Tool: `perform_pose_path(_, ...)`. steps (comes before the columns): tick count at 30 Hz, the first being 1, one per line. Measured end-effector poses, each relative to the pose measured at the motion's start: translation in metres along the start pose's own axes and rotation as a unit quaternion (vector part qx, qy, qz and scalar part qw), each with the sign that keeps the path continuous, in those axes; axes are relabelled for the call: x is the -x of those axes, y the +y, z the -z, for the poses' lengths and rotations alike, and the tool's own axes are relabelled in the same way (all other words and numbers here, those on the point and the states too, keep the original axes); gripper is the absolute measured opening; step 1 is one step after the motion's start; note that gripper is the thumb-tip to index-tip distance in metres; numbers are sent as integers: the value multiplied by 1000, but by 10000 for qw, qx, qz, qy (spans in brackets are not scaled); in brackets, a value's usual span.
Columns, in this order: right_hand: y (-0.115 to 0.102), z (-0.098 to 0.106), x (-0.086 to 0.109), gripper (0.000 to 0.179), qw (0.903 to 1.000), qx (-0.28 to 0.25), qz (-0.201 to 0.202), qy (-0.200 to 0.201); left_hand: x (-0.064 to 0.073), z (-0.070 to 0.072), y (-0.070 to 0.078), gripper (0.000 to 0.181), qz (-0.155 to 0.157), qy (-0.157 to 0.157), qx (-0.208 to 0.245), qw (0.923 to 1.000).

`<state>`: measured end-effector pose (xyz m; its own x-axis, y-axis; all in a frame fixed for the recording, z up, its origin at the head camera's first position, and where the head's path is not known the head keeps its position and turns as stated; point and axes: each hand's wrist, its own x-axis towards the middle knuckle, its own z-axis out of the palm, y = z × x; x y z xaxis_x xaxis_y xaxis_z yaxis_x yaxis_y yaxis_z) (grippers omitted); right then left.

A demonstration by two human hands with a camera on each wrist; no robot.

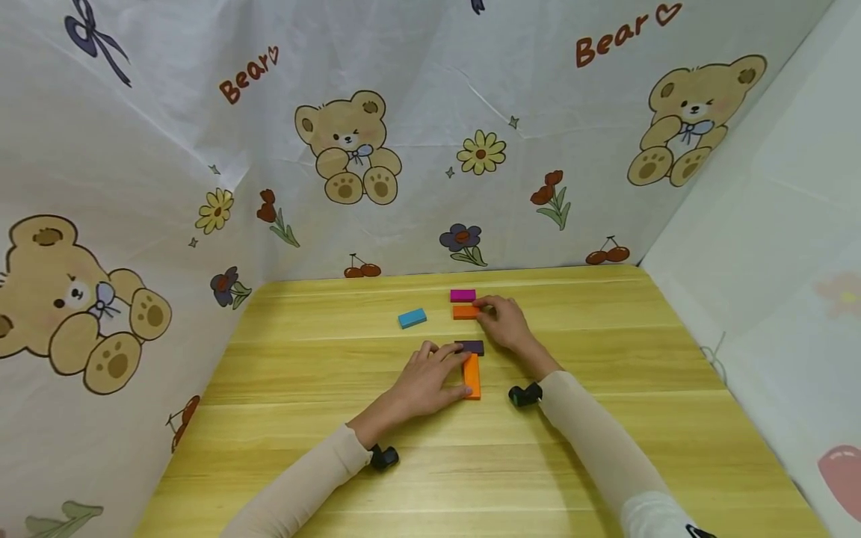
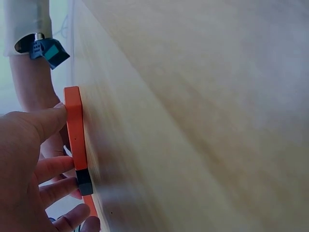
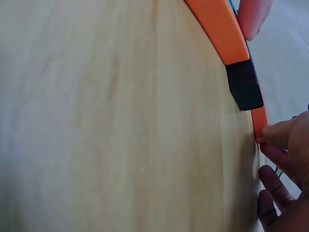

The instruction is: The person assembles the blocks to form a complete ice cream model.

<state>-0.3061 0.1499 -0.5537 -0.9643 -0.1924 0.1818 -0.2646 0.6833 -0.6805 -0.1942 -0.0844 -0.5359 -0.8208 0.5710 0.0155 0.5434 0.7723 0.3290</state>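
An orange block (image 1: 473,377) lies lengthwise toward the person, its far end against a dark block (image 1: 474,347) set crosswise. My left hand (image 1: 425,377) rests beside the orange block, thumb and index finger touching its left side. Another left fingertip reaches the dark block's left end. Farther back, my right hand (image 1: 504,323) pinches the right end of a second orange block (image 1: 463,312) between thumb and index finger; in the right wrist view this block (image 3: 259,118) shows beyond the dark one. Just behind it lies a magenta block (image 1: 463,296).
A blue block (image 1: 412,318) sits at an angle to the left of the second orange block. All of them are on a wood-grain table (image 1: 282,388). A bear-printed cloth (image 1: 417,224) hangs along the table's back edge, and a white wall (image 1: 760,246) stands at the right.
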Motion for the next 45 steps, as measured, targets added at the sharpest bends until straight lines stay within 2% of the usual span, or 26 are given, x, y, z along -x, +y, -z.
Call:
perform_pose_path(13,-10,5,10,31,9998,48,111,-142,-1,-1,-1,69,103,-47,-59,9999)
perform_pose_path(36,-11,5,22,29,9993,130,218,-280,-2,1,-1,69,88,-59,-73,9999)
perform_pose_path(45,-9,5,26,27,9993,142,124,-316,-2,0,0,69,65,-86,23,9999)
